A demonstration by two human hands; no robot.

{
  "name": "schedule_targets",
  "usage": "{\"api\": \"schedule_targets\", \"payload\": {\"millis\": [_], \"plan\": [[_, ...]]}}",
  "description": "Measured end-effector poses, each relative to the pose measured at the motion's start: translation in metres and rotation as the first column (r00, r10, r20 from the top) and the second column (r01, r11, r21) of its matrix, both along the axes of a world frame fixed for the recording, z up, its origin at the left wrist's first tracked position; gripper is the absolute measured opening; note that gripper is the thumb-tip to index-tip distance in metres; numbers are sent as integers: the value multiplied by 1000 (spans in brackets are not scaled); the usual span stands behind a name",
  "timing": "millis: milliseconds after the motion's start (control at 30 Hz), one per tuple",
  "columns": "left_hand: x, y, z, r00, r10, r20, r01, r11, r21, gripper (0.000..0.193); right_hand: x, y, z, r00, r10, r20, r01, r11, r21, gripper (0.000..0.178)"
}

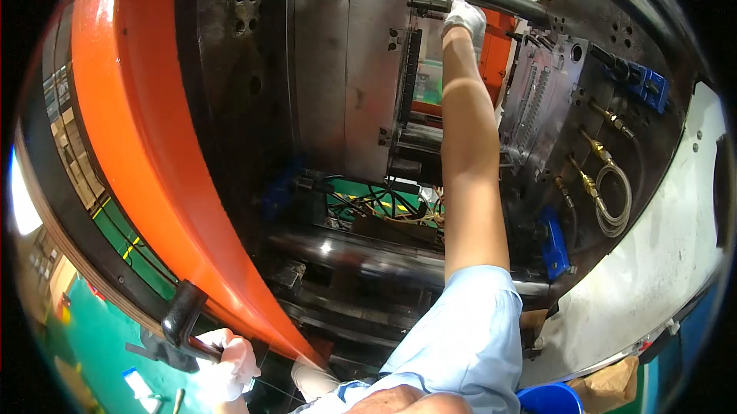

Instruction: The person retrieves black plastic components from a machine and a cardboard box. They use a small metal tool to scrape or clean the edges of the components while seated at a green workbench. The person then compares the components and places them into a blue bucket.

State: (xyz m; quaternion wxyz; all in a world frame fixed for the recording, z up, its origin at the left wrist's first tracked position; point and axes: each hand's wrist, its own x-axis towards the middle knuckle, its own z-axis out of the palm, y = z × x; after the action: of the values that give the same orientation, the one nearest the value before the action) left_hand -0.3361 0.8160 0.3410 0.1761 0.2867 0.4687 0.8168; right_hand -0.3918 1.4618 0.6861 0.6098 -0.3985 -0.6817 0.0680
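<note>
My right arm [472, 168] reaches far into the opening of a moulding machine. My right hand [464, 19], in a white glove, is closed around the free end of a steel guide pin [430, 1]. That pin sticks out of the upper right of the grey steel mould half [345, 80]. At the lower left my left hand [229, 366], also white-gloved, is closed on the lower end of a black handle [183, 316] beside the orange guard. Its fingertips are partly hidden. The other mould half [537, 99] stands apart, right of my arm.
An orange guard frame [153, 122] curves down the left. Thick tie bars [353, 256] cross below the mould. On the right are blue clamps [554, 241], brass hose fittings [589, 183] and a coiled hose [614, 203]. A blue bin [549, 397] stands at the bottom.
</note>
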Motion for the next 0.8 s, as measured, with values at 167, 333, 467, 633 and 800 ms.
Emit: {"api": "schedule_targets", "payload": {"millis": [167, 333, 467, 633, 800], "plan": [[-7, -5, 1, 998, -1, -61, 0, 1000, -3, 37, 36, -43, -32, 236, 393, -889, -787, 613, 62, 25], [-9, -3, 7, 998, -50, -36, 50, 999, -6, 31, 118, -2, -76, 515, 626, -585, -784, 621, -26, 35], [-10, 10, -9, 998, -44, -34, 42, 997, -69, 25, 241, -140, -134, 696, 647, -311, -715, 585, -384, 30], [-1, 16, -1, 990, -38, -136, 24, 995, -98, 33, 420, -338, -202, 564, 805, 185, -398, 462, -793, 29], [2, 8, 6, 986, 45, -161, -61, 993, -100, 35, 566, -422, -265, 426, 457, 781, 259, 766, -589, 41]]}}
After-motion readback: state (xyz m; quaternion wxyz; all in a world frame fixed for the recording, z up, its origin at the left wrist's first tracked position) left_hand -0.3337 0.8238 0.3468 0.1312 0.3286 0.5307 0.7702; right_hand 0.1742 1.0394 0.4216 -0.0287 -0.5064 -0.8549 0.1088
